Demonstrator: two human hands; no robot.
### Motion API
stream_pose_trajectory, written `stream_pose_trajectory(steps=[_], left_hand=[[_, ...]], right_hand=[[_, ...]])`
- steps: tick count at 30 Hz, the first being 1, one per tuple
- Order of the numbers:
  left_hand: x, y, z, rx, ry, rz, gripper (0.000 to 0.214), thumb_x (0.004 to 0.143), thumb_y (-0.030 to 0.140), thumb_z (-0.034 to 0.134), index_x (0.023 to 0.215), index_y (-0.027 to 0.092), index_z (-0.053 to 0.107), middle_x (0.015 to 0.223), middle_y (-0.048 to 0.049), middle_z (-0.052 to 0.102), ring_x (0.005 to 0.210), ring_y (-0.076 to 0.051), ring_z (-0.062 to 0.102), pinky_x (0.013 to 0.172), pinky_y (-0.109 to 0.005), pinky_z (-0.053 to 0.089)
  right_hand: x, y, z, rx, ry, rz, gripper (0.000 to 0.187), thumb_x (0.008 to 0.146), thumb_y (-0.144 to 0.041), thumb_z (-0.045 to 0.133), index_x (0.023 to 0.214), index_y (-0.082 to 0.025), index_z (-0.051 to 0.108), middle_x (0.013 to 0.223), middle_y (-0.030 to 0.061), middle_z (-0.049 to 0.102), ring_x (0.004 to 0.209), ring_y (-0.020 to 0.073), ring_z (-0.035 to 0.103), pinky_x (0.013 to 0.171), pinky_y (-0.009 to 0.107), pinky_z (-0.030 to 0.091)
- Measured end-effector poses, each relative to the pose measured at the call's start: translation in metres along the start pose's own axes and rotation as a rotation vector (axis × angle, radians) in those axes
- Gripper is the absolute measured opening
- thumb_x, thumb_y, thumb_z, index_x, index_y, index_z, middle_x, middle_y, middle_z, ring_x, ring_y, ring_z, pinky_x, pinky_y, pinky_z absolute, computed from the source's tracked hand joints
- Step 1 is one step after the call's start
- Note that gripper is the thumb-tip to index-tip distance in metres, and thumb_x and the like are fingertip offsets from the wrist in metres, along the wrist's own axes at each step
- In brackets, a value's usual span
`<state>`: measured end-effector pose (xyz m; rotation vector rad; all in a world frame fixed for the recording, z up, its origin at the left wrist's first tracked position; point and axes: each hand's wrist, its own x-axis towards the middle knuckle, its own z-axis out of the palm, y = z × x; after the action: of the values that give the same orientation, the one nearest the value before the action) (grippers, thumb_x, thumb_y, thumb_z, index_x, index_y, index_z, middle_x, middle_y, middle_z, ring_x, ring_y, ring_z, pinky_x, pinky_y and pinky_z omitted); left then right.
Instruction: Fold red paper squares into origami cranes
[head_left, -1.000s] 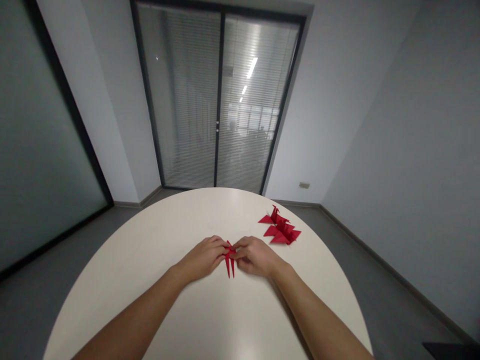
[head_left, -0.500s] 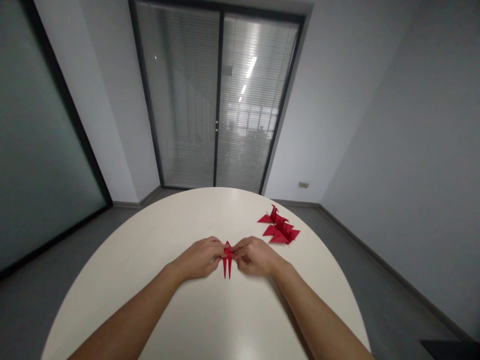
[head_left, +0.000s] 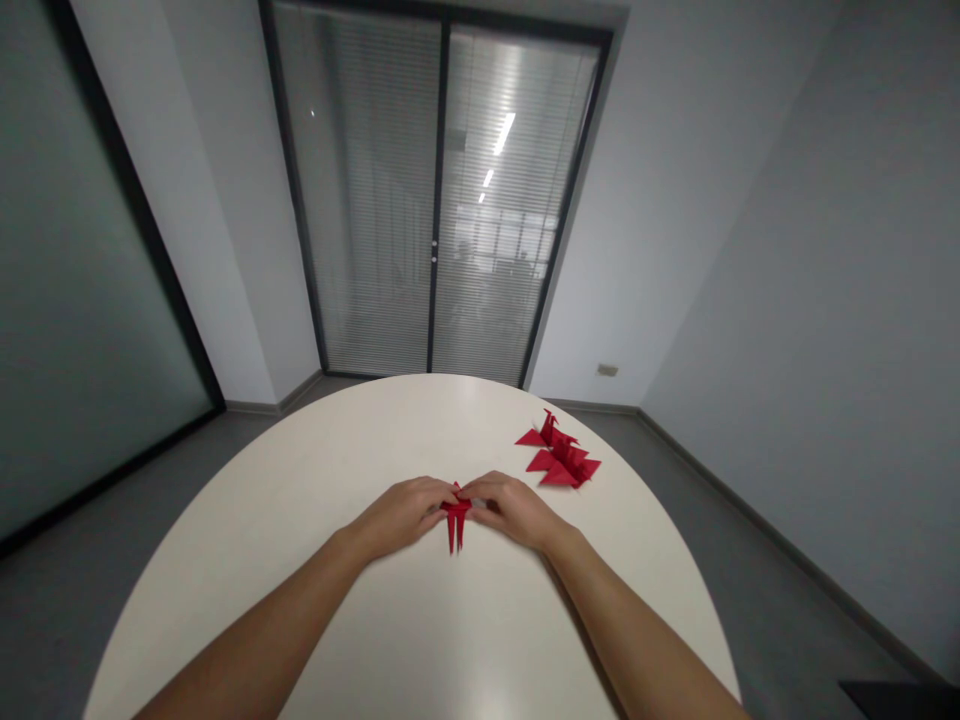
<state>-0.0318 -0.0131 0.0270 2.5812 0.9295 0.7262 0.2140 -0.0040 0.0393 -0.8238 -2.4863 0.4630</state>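
Note:
Between my hands, at the middle of the round table, is a partly folded piece of red origami paper (head_left: 457, 508). Two narrow points of it stretch toward me, and a small tip shows on the far side. My left hand (head_left: 409, 515) pinches its left side, fingers bent over the upper part. From the right, my right hand (head_left: 511, 508) grips the opposite side with thumb and fingers. The fingertips of both hands nearly meet over the paper and hide part of its folds.
Several folded red paper cranes (head_left: 561, 458) sit close together at the right far side of the white round table (head_left: 390, 620). Beyond the table stands a glass door with blinds (head_left: 375, 220). A dark object (head_left: 904, 698) shows at the lower right corner.
The fingertips of both hands have come closer together over the folded paper. Its upper part now looks wider and less flat, and its two points have shifted slightly. The cranes stay put.

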Motion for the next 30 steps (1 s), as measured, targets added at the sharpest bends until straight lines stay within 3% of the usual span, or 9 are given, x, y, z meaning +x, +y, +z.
stream_pose_trajectory(steps=[8,11,15,20,26,30], left_hand=[[0.001,0.000,0.002,-0.066,0.067,-0.024,0.026,0.098,0.022,0.051,0.117,0.027,0.068,0.118,-0.0020,0.072,0.108,-0.018,0.066,0.098,-0.030,0.049],[0.002,0.002,0.003,-0.101,0.125,-0.097,0.024,0.097,0.022,0.050,0.110,0.026,0.070,0.110,-0.0013,0.074,0.102,-0.017,0.067,0.093,-0.028,0.050],[0.005,0.004,0.006,-0.103,0.231,-0.218,0.023,0.095,0.022,0.052,0.104,0.027,0.073,0.106,-0.0006,0.075,0.097,-0.019,0.068,0.090,-0.030,0.051],[0.011,0.005,0.011,-0.238,0.377,-0.354,0.023,0.090,0.022,0.053,0.100,0.022,0.074,0.101,-0.0043,0.077,0.089,-0.020,0.070,0.082,-0.030,0.055],[0.017,0.011,0.012,-0.433,0.412,-0.382,0.028,0.091,0.025,0.049,0.104,0.019,0.074,0.101,-0.0062,0.077,0.093,-0.021,0.071,0.084,-0.033,0.057],[0.017,0.010,0.017,-0.568,0.379,-0.367,0.033,0.085,0.018,0.052,0.115,0.017,0.067,0.113,-0.0096,0.074,0.097,-0.021,0.071,0.090,-0.036,0.057]], right_hand=[[-0.001,0.001,0.001,0.013,0.024,0.060,0.028,0.097,-0.038,0.059,0.119,-0.024,0.072,0.108,0.0077,0.075,0.102,0.0218,0.067,0.092,0.033,0.049],[0.000,-0.002,0.001,0.048,0.037,0.095,0.028,0.099,-0.034,0.056,0.119,-0.023,0.072,0.110,0.0080,0.075,0.101,0.0223,0.067,0.091,0.033,0.049],[0.001,-0.007,0.002,0.061,0.137,0.185,0.038,0.099,-0.033,0.052,0.135,-0.024,0.060,0.114,0.0093,0.073,0.102,0.0235,0.067,0.092,0.038,0.050],[0.003,-0.014,0.002,0.120,0.211,0.220,0.054,0.091,-0.033,0.066,0.143,-0.026,0.051,0.116,0.0071,0.072,0.102,0.0232,0.067,0.096,0.040,0.048],[0.009,-0.013,0.008,0.268,0.304,0.285,0.028,0.094,-0.032,0.059,0.119,-0.022,0.066,0.107,0.0062,0.074,0.097,0.0211,0.067,0.082,0.032,0.052],[0.011,-0.006,0.013,0.327,0.342,0.299,0.019,0.095,-0.032,0.058,0.104,-0.020,0.070,0.099,0.0056,0.075,0.095,0.0206,0.068,0.087,0.034,0.050]])
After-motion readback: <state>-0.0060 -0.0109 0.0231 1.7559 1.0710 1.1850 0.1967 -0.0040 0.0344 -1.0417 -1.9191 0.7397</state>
